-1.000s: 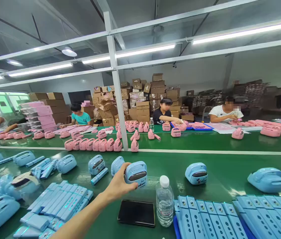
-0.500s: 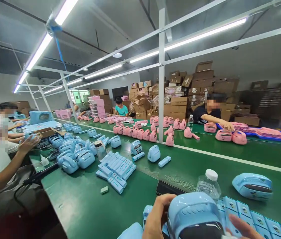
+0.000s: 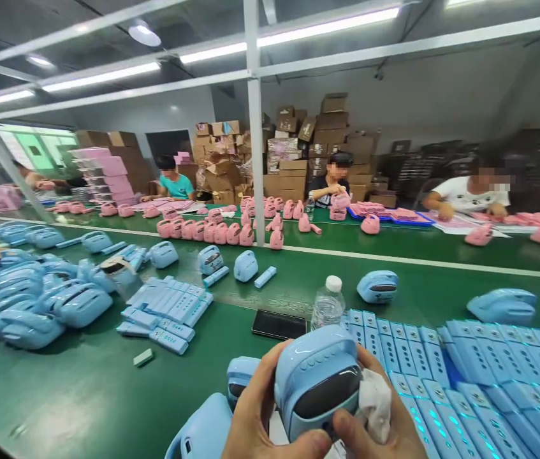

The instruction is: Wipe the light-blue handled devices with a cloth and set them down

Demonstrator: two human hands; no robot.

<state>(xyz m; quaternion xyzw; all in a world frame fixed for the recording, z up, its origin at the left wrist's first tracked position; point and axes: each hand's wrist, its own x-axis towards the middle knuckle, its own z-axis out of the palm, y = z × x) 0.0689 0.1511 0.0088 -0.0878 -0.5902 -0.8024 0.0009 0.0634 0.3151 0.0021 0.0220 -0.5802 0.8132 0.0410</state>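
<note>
So a second ago the left hand [image 3: 262, 414] was out on the green table [image 3: 83, 395] grabbing this blue speaker-looking unit [image 3: 315, 382]. Now it's pulled in close, low in the view, and both hands are wrapped around it. Right hand [image 3: 375, 424] has a white cloth [image 3: 373, 403] pinched against the dark front panel, looks like wiping, though it's half cut off. Water bottle [image 3: 328, 305] and black phone [image 3: 279, 324] sit just behind

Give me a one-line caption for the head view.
Both hands grip a blue device, the right hand also holding a white cloth.
</note>
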